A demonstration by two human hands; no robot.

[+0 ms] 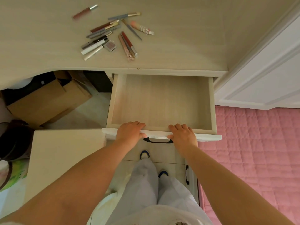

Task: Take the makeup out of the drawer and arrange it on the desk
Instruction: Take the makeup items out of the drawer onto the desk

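I saw both hands — left hand (pixel 129 132), right hand (pixel 182 135) — curled over the front edge of the bare drawer (pixel 162 101). Beyond the drawer, the makeup (pixel 112 36) lay scattered on the tabletop (pixel 186 30) — light, slim, roll-prone; pinch each mid-barrel.

- Both arms (pixel 90 172) are seen bare, with no sleeves.
- Loose pale grey trousers (pixel 144 184) are worn.
- Footwear (pixel 144 154) with blue and black toe trim is worn.
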